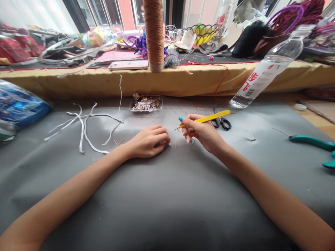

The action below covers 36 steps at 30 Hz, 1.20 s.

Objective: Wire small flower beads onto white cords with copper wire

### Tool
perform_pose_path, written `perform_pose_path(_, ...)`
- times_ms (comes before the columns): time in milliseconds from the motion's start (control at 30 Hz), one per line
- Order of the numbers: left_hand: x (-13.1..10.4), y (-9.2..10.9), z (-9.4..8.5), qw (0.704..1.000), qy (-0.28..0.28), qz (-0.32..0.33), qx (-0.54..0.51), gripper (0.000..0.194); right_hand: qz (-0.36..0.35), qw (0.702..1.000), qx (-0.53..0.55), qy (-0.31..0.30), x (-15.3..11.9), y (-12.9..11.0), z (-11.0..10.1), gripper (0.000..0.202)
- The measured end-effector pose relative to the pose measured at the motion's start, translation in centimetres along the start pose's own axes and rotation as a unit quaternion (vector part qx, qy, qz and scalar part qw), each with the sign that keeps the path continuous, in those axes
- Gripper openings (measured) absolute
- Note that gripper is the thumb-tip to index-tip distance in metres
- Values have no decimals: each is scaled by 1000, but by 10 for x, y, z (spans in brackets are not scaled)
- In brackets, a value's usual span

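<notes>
My left hand [150, 141] rests on the grey mat [167, 195] with its fingers curled round a small whitish beaded piece [162, 142], mostly hidden by the fingers. Just to the right, my right hand [200, 132] holds yellow tweezers [213, 116] between thumb and fingers. The thin tip points left, toward the left hand, with a gap between them. Behind the hands stands a clear tray [146, 110] filled with small beads and bits. Black-handled scissors [225, 123] lie beyond the right hand, partly hidden by the tweezers.
White cords [83, 132] lie at the left beside a blue plastic bag [23, 104]. A water bottle [272, 68] leans at the back right, and teal-handled pliers [311, 141] lie at the right. A thread-wrapped post [154, 35] rises before a cluttered ledge [104, 82].
</notes>
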<state>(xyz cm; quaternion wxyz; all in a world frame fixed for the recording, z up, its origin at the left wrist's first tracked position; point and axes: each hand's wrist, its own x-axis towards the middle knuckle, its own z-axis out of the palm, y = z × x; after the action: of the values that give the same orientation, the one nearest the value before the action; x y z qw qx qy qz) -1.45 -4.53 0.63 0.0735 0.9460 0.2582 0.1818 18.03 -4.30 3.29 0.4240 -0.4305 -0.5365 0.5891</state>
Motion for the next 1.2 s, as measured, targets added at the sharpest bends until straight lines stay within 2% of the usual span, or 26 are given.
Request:
perform_pose_path(133,-2,-3,-1,1000,9,8,-7,19,10,997,-78,4,-2,9,6,15)
perform_pose_path(267,-3,-4,-4,1000,6,18,14,21,8,992,-112,-48,-6,16,12,15)
perform_pose_path(367,-4,-4,-5,999,1,24,22,21,-4,991,-119,-65,-7,18,14,16)
perform_pose_path(533,-4,-4,-3,1000,4,9,5,20,-1,989,-131,-67,-7,18,15,14)
perform_pose_path(733,-5,-7,-2,999,25,35,8,18,-3,990,-129,-53,-7,20,15,14)
perform_pose_path(967,-5,-8,-2,998,33,51,24,16,-14,985,-159,-70,-8,20,16,13)
perform_pose_path(1200,-5,-7,-3,999,22,34,4,17,-33,977,-196,-79,-9,20,16,13)
